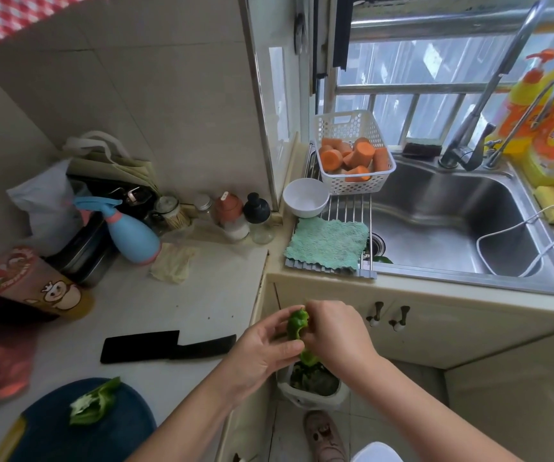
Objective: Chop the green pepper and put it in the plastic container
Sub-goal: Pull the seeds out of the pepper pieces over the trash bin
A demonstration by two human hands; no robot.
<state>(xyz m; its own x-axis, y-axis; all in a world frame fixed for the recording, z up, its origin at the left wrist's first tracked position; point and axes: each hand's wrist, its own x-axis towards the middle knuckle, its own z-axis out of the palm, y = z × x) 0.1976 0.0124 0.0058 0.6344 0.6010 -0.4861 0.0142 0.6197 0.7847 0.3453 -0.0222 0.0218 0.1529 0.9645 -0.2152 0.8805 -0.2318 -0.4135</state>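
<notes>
Both hands hold a piece of green pepper (297,326) out past the counter's edge, above a bin (312,390) on the floor. My left hand (264,348) grips the pepper from the left. My right hand (335,331) pinches it from the right, its fingers curled into the piece. Another green pepper half (94,401) lies cut side up on the dark blue cutting board (52,435) at the lower left. A black cleaver (165,345) lies flat on the counter, its handle pointing right. A white plastic basket (355,175) with carrot chunks stands by the sink.
Left of the steel sink (452,225) stand a white bowl (305,196) and a green cloth (327,246) on a drying rack. A blue spray bottle (129,233), jars and bags crowd the back of the counter. Detergent bottles (548,128) stand at the far right.
</notes>
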